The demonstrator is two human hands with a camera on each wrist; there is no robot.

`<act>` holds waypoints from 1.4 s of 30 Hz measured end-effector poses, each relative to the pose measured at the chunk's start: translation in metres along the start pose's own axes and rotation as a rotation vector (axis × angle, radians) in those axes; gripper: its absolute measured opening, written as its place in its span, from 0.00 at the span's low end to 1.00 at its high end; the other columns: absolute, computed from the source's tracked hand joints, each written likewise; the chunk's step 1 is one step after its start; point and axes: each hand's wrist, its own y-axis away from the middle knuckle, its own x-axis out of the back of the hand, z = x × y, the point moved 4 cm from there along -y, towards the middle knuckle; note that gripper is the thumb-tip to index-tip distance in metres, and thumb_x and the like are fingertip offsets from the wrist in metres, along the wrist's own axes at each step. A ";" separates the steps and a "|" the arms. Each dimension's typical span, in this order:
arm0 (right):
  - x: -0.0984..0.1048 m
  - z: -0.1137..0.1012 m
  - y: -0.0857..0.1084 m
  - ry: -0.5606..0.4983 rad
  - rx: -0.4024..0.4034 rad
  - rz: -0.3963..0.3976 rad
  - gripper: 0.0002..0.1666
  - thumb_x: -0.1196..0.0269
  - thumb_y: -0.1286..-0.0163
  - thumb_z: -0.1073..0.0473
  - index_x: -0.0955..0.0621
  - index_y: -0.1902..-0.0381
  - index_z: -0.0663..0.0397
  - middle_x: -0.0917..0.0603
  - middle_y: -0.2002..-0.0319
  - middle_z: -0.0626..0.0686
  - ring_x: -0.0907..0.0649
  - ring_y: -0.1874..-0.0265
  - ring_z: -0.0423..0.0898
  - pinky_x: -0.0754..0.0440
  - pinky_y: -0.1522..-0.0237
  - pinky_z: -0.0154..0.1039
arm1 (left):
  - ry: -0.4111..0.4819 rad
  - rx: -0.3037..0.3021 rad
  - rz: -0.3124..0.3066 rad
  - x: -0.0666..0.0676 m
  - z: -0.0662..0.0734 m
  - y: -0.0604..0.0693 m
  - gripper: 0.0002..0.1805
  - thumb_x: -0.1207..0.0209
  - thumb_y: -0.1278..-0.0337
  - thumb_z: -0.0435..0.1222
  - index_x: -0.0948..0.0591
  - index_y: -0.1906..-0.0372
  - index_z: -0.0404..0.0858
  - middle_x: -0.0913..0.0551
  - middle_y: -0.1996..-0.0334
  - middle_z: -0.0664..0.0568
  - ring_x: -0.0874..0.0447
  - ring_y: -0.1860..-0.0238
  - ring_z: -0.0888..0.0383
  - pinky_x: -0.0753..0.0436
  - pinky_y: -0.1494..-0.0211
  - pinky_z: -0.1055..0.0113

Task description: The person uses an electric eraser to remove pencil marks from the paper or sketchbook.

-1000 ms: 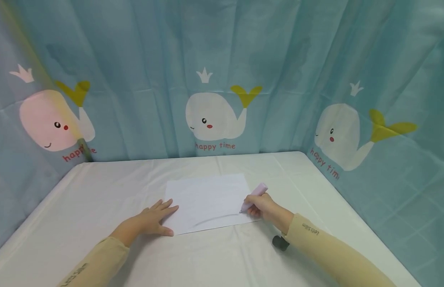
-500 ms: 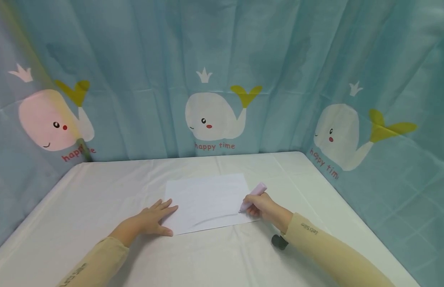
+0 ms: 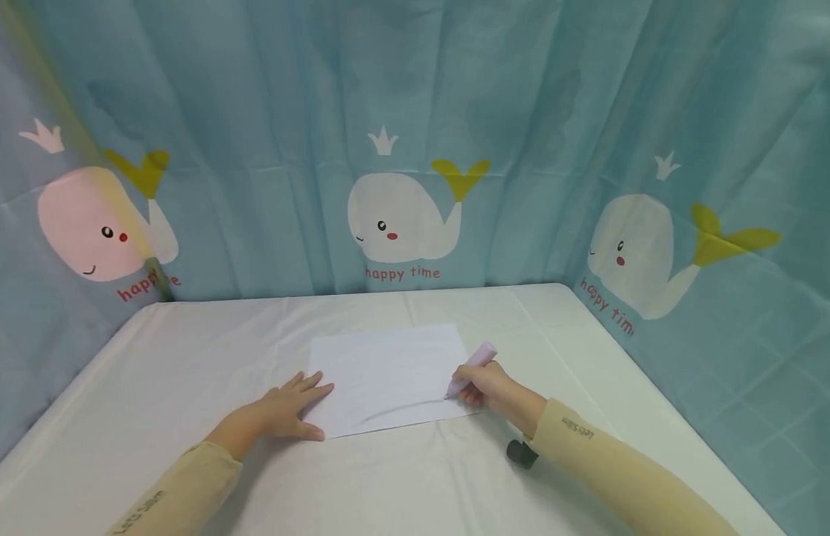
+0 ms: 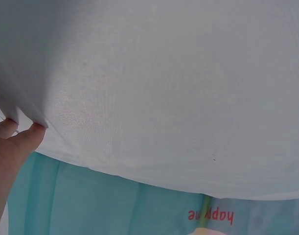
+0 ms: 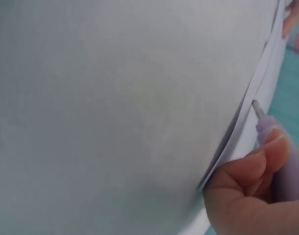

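A white sheet of paper (image 3: 388, 365) lies on the table, with a faint grey curved line (image 3: 401, 407) near its front edge. My left hand (image 3: 287, 409) rests with spread fingers on the paper's left edge; its fingertips (image 4: 37, 128) show at the far left of the left wrist view. Toward the paper's right side, my right hand (image 3: 491, 388) grips a light purple marker (image 3: 483, 353) between thumb and fingers. The marker leans to the right, its grey tip at the paper near the line's right end. In the right wrist view the same marker (image 5: 288, 171) points at the sheet.
A white cloth (image 3: 361, 491) covers the table. Blue curtains (image 3: 274, 149) with printed whales hang behind it and along both sides. A small dark round object (image 3: 520, 453) shows beneath the right sleeve (image 3: 609, 461).
The right hand and the marker have shifted slightly left and toward the front edge of the paper. The left hand has stayed in place.
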 end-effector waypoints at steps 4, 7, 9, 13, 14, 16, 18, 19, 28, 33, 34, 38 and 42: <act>0.000 0.001 0.000 0.002 0.000 -0.001 0.10 0.38 0.45 0.66 0.23 0.65 0.66 0.24 0.86 0.51 0.27 0.87 0.39 0.31 0.82 0.28 | 0.000 -0.005 -0.002 0.001 0.002 0.000 0.49 0.30 0.54 0.53 0.35 0.29 0.36 0.47 0.27 0.33 0.58 0.28 0.27 0.54 0.39 0.24; 0.000 0.000 -0.001 -0.007 -0.001 -0.006 0.11 0.38 0.44 0.65 0.23 0.64 0.67 0.24 0.85 0.51 0.27 0.87 0.39 0.30 0.81 0.28 | 0.002 -0.006 0.001 0.003 0.003 0.001 0.49 0.30 0.54 0.53 0.35 0.29 0.36 0.46 0.27 0.33 0.58 0.28 0.28 0.54 0.39 0.24; 0.001 -0.001 0.000 -0.011 0.000 -0.005 0.11 0.38 0.44 0.65 0.23 0.63 0.67 0.24 0.85 0.51 0.27 0.87 0.39 0.30 0.81 0.28 | 0.001 -0.012 0.005 0.003 0.003 0.000 0.49 0.30 0.54 0.53 0.35 0.29 0.36 0.46 0.27 0.32 0.58 0.28 0.27 0.54 0.39 0.24; 0.000 0.000 0.000 -0.001 -0.002 -0.014 0.11 0.38 0.44 0.65 0.23 0.63 0.67 0.24 0.85 0.51 0.27 0.87 0.39 0.31 0.81 0.28 | 0.000 -0.014 0.006 0.002 0.001 -0.002 0.49 0.30 0.54 0.54 0.35 0.29 0.36 0.46 0.27 0.33 0.58 0.28 0.28 0.54 0.39 0.24; 0.000 0.001 -0.001 -0.003 -0.001 -0.011 0.11 0.37 0.44 0.66 0.23 0.64 0.66 0.24 0.85 0.51 0.27 0.87 0.39 0.31 0.82 0.28 | -0.002 -0.013 0.006 0.001 0.001 -0.002 0.49 0.30 0.55 0.55 0.35 0.29 0.36 0.46 0.27 0.33 0.58 0.28 0.28 0.54 0.39 0.24; -0.001 0.001 -0.003 -0.008 -0.002 0.001 0.11 0.37 0.45 0.66 0.22 0.64 0.66 0.24 0.86 0.51 0.27 0.88 0.39 0.31 0.82 0.28 | -0.002 -0.005 0.004 0.001 0.000 -0.001 0.50 0.30 0.55 0.55 0.35 0.29 0.36 0.46 0.27 0.33 0.58 0.28 0.28 0.54 0.38 0.24; -0.001 0.000 -0.004 -0.001 -0.001 -0.001 0.11 0.37 0.45 0.66 0.22 0.64 0.67 0.24 0.86 0.51 0.28 0.88 0.39 0.32 0.82 0.28 | -0.002 -0.002 0.006 0.001 -0.001 -0.001 0.50 0.30 0.56 0.56 0.35 0.29 0.36 0.46 0.27 0.33 0.58 0.28 0.28 0.54 0.38 0.24; -0.002 0.000 -0.004 0.001 -0.002 -0.002 0.11 0.37 0.45 0.66 0.23 0.64 0.67 0.24 0.86 0.51 0.28 0.88 0.39 0.31 0.82 0.28 | -0.002 -0.002 0.007 0.002 -0.002 -0.001 0.50 0.30 0.56 0.56 0.35 0.29 0.36 0.46 0.27 0.33 0.58 0.28 0.28 0.54 0.38 0.24; -0.002 -0.001 -0.002 -0.012 -0.007 0.000 0.12 0.37 0.44 0.66 0.24 0.63 0.67 0.25 0.85 0.51 0.27 0.87 0.39 0.31 0.82 0.28 | 0.005 -0.002 -0.002 0.006 0.003 0.002 0.50 0.30 0.55 0.54 0.35 0.29 0.36 0.47 0.27 0.33 0.59 0.28 0.28 0.55 0.38 0.25; -0.001 -0.002 -0.003 0.007 -0.003 0.000 0.12 0.37 0.44 0.65 0.24 0.62 0.67 0.24 0.85 0.51 0.27 0.87 0.39 0.31 0.82 0.28 | 0.013 -0.004 -0.001 0.006 0.003 0.002 0.49 0.30 0.54 0.53 0.35 0.29 0.36 0.47 0.27 0.32 0.59 0.28 0.28 0.55 0.37 0.25; -0.001 -0.003 -0.003 0.008 -0.003 -0.001 0.12 0.37 0.44 0.65 0.24 0.62 0.67 0.25 0.85 0.51 0.27 0.87 0.39 0.31 0.82 0.28 | 0.016 -0.006 -0.001 0.006 0.003 0.002 0.49 0.30 0.54 0.53 0.35 0.29 0.35 0.47 0.27 0.32 0.59 0.28 0.28 0.55 0.38 0.25; -0.003 -0.003 -0.002 0.019 -0.002 -0.006 0.11 0.37 0.44 0.65 0.24 0.64 0.66 0.24 0.86 0.51 0.27 0.87 0.39 0.31 0.82 0.28 | 0.012 -0.013 -0.006 0.005 0.001 0.002 0.50 0.30 0.54 0.54 0.36 0.29 0.34 0.47 0.28 0.31 0.59 0.29 0.27 0.55 0.38 0.24; -0.004 -0.001 -0.002 0.019 -0.003 -0.006 0.11 0.37 0.44 0.65 0.24 0.64 0.65 0.24 0.85 0.51 0.28 0.87 0.39 0.31 0.81 0.28 | 0.013 -0.012 -0.010 0.003 0.000 0.002 0.50 0.30 0.54 0.54 0.36 0.29 0.34 0.47 0.27 0.31 0.59 0.29 0.27 0.55 0.39 0.24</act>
